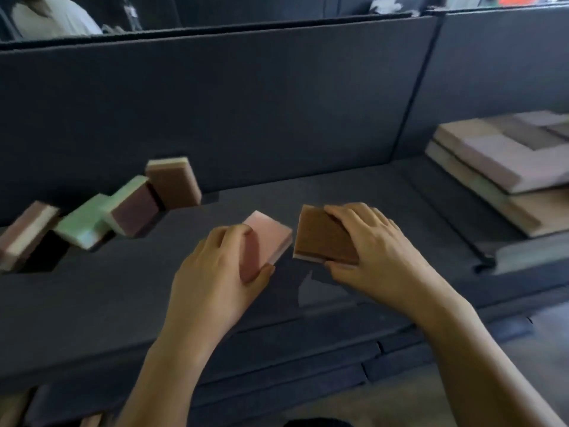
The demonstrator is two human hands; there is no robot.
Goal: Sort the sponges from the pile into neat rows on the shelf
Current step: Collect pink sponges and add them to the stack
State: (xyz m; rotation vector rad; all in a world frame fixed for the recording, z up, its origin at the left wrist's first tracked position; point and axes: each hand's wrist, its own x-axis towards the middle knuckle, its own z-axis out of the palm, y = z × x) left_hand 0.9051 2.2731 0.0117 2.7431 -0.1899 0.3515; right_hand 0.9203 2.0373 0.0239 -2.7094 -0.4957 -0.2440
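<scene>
The two bare forearms (172,349) are nearest to the camera, and they reach forward over the front edge of the shelf (385,186). The left hand (221,263) grips a pink sponge (272,234), with fingers and thumb curled round its near end. The right hand (378,251) holds a brown sponge (320,238), fingers over its top and thumb at its near edge. Both sponges are at the middle of the shelf, just beside each other; whether they rest on the surface I cannot tell.

At nine o'clock from the hands, four sponges (132,208) stand in a loose line along the back panel (246,103). They lean at different angles, so this row is not neat yet. I judge the task to be in its early part: four are placed and two are in hand. How many remain to sort is not shown.

The sponges are rectangular blocks of soft foam in pink, green or cream, each with a rougher brown or purple scouring face. The shelf looks like dark grey matt foam or felt. At two o'clock lies a stack of pale flat slabs (508,167); their material I cannot tell.
</scene>
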